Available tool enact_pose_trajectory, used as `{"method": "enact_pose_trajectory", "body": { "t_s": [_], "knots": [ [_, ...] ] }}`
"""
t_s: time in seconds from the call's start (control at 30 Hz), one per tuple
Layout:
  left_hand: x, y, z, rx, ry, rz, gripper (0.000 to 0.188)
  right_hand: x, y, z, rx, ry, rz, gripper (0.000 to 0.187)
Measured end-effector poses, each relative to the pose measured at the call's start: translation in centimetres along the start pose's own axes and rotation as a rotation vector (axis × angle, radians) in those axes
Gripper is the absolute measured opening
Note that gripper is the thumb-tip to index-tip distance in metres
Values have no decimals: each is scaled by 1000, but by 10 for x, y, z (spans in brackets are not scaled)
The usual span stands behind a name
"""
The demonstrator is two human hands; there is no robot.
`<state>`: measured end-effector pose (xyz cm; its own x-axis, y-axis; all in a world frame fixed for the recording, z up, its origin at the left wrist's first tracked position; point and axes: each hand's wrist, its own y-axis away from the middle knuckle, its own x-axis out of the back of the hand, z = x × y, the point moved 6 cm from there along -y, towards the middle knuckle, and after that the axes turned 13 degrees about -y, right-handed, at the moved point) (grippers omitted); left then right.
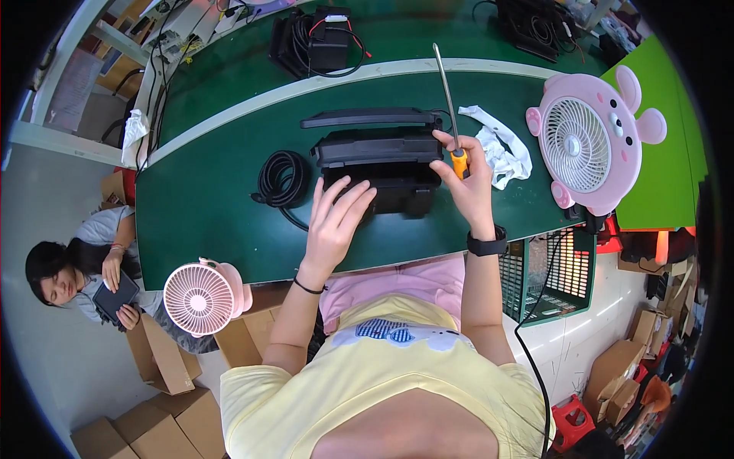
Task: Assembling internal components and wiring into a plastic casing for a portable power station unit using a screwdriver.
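In front of me on the green workbench (222, 222) lies a black plastic case (375, 149), opened up, its long flap raised at the far side. My left hand (334, 222) rests with outstretched fingers against its near left part, not wrapped round it. A screwdriver (446, 88) with an orange handle is tucked in the fingers of my right hand (470, 183), its shaft pointing away from me. The thumb and forefinger of that hand are at the case's right end. A coiled black cable (281, 180) sits left of the case, its tail running toward my left wrist.
Crumpled white material (505, 153) and a pink animal-shaped fan (589, 141) stand to the right. A smaller pink fan (200, 298) is at the near left edge. Beyond a pale rail (252, 107) lies another black device (313, 42). At left, a co-worker (99, 260) holds a dark panel.
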<state>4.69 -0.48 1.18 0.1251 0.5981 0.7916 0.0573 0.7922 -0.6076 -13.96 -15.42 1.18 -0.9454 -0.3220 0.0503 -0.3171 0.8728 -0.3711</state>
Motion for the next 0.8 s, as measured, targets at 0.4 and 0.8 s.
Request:
{"method": "enact_pose_trajectory", "body": {
  "t_s": [0.4, 0.8],
  "knots": [
    [-30, 8, -41, 639, 497, 235, 63, -19, 10, 4, 26, 98, 9, 56],
    [-30, -3, -35, 497, 337, 64, 41, -24, 4, 6, 67, 178, 75, 61]
  ]
}}
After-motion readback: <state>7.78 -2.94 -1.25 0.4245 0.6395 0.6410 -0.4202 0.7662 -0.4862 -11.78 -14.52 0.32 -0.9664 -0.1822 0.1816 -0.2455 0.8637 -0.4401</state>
